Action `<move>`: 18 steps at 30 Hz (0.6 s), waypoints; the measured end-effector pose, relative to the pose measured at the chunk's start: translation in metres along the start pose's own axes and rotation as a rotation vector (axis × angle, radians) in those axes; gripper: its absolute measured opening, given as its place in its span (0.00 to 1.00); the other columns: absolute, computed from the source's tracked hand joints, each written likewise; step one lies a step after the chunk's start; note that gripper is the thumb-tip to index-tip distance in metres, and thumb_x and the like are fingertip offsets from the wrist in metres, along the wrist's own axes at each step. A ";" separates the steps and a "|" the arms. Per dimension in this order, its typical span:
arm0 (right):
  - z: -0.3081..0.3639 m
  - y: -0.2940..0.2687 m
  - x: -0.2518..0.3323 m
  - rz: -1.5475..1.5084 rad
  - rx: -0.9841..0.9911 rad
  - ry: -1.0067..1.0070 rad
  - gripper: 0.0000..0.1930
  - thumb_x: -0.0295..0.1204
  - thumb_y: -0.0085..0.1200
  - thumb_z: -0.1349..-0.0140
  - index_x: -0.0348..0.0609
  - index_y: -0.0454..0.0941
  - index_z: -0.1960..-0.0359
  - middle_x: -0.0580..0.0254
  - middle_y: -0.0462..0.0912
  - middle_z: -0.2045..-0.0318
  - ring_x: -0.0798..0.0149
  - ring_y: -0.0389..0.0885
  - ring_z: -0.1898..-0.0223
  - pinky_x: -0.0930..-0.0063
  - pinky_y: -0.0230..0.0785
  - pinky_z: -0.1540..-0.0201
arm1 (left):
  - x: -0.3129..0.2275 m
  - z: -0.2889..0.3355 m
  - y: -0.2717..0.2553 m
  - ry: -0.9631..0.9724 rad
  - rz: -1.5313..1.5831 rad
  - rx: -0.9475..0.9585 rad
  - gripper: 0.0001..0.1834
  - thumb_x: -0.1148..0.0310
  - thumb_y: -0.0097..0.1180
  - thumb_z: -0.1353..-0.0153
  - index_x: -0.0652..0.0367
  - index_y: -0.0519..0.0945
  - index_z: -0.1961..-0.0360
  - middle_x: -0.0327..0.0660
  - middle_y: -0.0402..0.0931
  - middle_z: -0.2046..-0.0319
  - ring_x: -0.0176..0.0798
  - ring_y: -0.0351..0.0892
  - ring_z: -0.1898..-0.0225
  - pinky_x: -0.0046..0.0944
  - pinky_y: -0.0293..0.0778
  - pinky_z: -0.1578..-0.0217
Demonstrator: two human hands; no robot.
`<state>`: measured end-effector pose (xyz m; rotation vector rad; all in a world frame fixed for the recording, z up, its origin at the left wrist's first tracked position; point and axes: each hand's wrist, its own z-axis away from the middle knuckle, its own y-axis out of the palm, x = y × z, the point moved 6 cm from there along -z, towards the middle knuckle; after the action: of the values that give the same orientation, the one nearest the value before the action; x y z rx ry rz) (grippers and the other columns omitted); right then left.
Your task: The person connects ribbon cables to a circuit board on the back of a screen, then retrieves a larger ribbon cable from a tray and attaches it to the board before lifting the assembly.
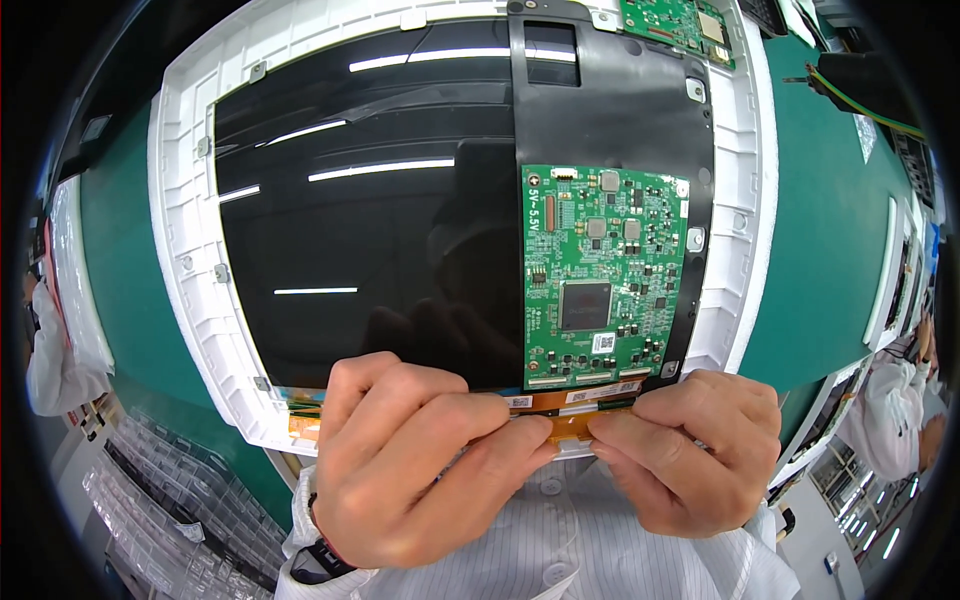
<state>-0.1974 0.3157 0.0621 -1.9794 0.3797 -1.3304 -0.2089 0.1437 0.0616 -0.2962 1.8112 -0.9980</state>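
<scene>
I see the orange flex ribbon [572, 427] at the white frame's [745, 250] near side, by the table's [825, 250] near edge, just below the green circuit board [650, 300]. I'd judge it light, thin and bendy, slick-faced and easily creased, so I'd take it by its side edges, clear of the contacts. My left hand [415, 460] is curled, thumb and forefinger nearly closed on its left side; my right hand [700, 455] pinches the right side likewise. How hard they grip, I can't tell.
</scene>
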 end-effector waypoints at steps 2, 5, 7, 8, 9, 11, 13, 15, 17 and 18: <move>-0.002 0.002 0.000 0.000 -0.001 0.002 0.12 0.22 0.66 0.62 0.40 0.85 0.71 0.67 0.76 0.76 0.72 0.70 0.84 0.78 0.59 0.86 | -0.002 -0.003 -0.001 -0.016 -0.006 -0.006 0.18 0.60 0.80 0.64 0.54 0.89 0.71 0.33 0.79 0.72 0.39 0.74 0.70 0.44 0.65 0.67; -0.005 0.004 -0.002 0.041 -0.033 0.031 0.11 0.22 0.65 0.62 0.40 0.84 0.72 0.67 0.76 0.77 0.71 0.72 0.84 0.78 0.60 0.86 | -0.005 -0.009 0.004 -0.008 -0.026 -0.021 0.18 0.60 0.79 0.64 0.54 0.89 0.70 0.32 0.78 0.72 0.39 0.74 0.70 0.44 0.65 0.67; -0.005 0.004 -0.002 0.078 -0.074 0.037 0.12 0.22 0.65 0.63 0.39 0.85 0.72 0.66 0.76 0.77 0.70 0.73 0.84 0.78 0.61 0.86 | -0.006 -0.008 0.010 0.015 -0.045 -0.030 0.17 0.60 0.79 0.63 0.54 0.89 0.70 0.33 0.78 0.72 0.39 0.74 0.69 0.44 0.65 0.67; -0.005 0.004 -0.002 0.079 -0.073 0.038 0.12 0.22 0.65 0.63 0.39 0.85 0.72 0.66 0.76 0.77 0.70 0.73 0.84 0.78 0.61 0.86 | -0.006 -0.007 0.013 0.028 -0.072 -0.038 0.16 0.61 0.78 0.63 0.54 0.88 0.71 0.33 0.78 0.72 0.39 0.75 0.69 0.44 0.65 0.67; -0.005 0.003 -0.001 0.092 -0.102 0.035 0.12 0.22 0.65 0.64 0.39 0.85 0.71 0.66 0.76 0.77 0.71 0.73 0.84 0.78 0.61 0.86 | -0.007 -0.006 0.014 0.040 -0.102 -0.046 0.16 0.61 0.77 0.62 0.54 0.88 0.71 0.33 0.77 0.72 0.40 0.75 0.69 0.45 0.65 0.66; -0.003 0.005 -0.001 0.107 -0.131 0.032 0.13 0.22 0.64 0.65 0.40 0.86 0.71 0.66 0.76 0.77 0.71 0.73 0.83 0.77 0.61 0.86 | -0.008 -0.007 0.015 0.026 -0.099 -0.036 0.15 0.62 0.76 0.61 0.55 0.87 0.72 0.34 0.77 0.71 0.40 0.75 0.69 0.45 0.65 0.66; 0.002 0.003 -0.001 0.121 -0.288 -0.007 0.16 0.25 0.65 0.68 0.41 0.88 0.70 0.67 0.77 0.76 0.73 0.72 0.83 0.80 0.58 0.84 | -0.008 -0.007 0.018 0.007 -0.101 -0.025 0.14 0.63 0.75 0.61 0.56 0.86 0.72 0.35 0.77 0.71 0.41 0.75 0.69 0.45 0.65 0.66; 0.004 0.000 -0.001 0.116 -0.288 -0.054 0.18 0.27 0.65 0.68 0.43 0.89 0.69 0.67 0.78 0.74 0.74 0.72 0.82 0.81 0.56 0.83 | -0.007 -0.007 0.020 -0.004 -0.118 -0.035 0.13 0.64 0.73 0.59 0.57 0.84 0.72 0.36 0.77 0.70 0.42 0.75 0.69 0.45 0.65 0.66; 0.004 0.001 0.000 0.110 -0.288 -0.100 0.19 0.29 0.65 0.69 0.44 0.89 0.68 0.68 0.79 0.73 0.75 0.71 0.82 0.82 0.54 0.82 | -0.007 -0.008 0.021 -0.006 -0.125 -0.033 0.13 0.64 0.72 0.59 0.57 0.83 0.72 0.36 0.76 0.69 0.42 0.75 0.69 0.45 0.65 0.66; 0.004 0.002 0.002 0.151 -0.286 -0.120 0.20 0.30 0.65 0.69 0.44 0.90 0.67 0.68 0.79 0.72 0.75 0.71 0.82 0.82 0.52 0.81 | -0.007 -0.009 0.021 -0.003 -0.126 -0.033 0.13 0.64 0.72 0.58 0.57 0.83 0.72 0.37 0.76 0.69 0.42 0.75 0.69 0.45 0.65 0.66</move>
<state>-0.1928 0.3151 0.0611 -2.2028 0.6796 -1.1055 -0.2081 0.1657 0.0520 -0.4364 1.8255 -1.0548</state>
